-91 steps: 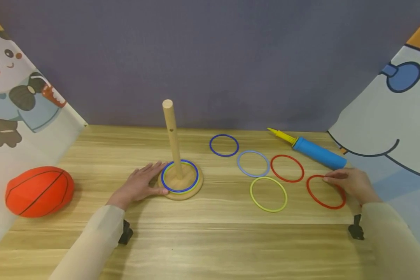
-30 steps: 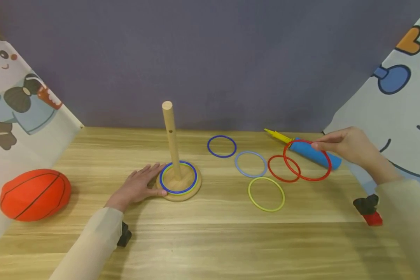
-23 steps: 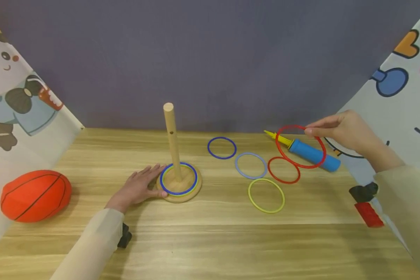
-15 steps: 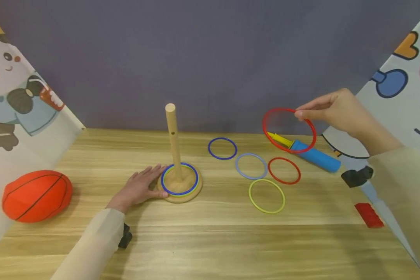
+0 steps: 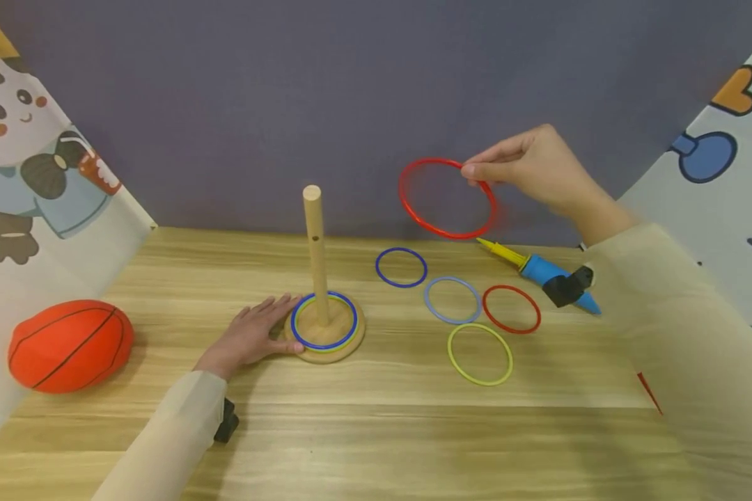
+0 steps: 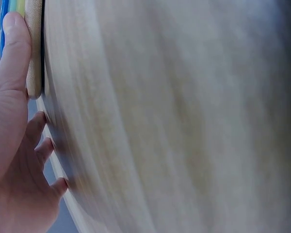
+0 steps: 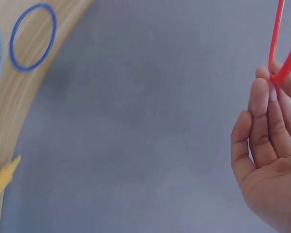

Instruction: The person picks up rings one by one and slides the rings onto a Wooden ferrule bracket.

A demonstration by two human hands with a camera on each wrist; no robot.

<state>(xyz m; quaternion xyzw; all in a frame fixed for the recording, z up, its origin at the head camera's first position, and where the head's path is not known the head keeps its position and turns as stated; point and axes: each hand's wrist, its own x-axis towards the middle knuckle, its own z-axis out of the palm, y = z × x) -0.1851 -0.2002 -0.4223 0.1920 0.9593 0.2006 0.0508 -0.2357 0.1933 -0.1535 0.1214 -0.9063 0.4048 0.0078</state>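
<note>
My right hand (image 5: 529, 167) pinches a red ring (image 5: 446, 198) by its right rim, held in the air right of the peg's top; in the right wrist view the fingertips (image 7: 262, 97) grip that red ring (image 7: 277, 43). A wooden peg (image 5: 315, 243) stands upright on a round base (image 5: 326, 341), with a dark blue ring (image 5: 324, 321) and a yellow-green one under it lying round its foot. My left hand (image 5: 251, 335) lies flat on the table, thumb touching the base's left edge; the left wrist view shows that thumb (image 6: 14, 48) against the base (image 6: 35, 48).
On the wooden table (image 5: 363, 431) lie a dark blue ring (image 5: 401, 267), a light blue ring (image 5: 452, 300), a red ring (image 5: 511, 308) and a yellow ring (image 5: 480, 353). A blue and yellow hand pump (image 5: 533, 266) lies behind them. An orange ball (image 5: 69, 344) sits at the far left.
My right hand took the red ring from the table's right side, lifted it and carried it up and left toward the peg. The left hand has stayed by the base.
</note>
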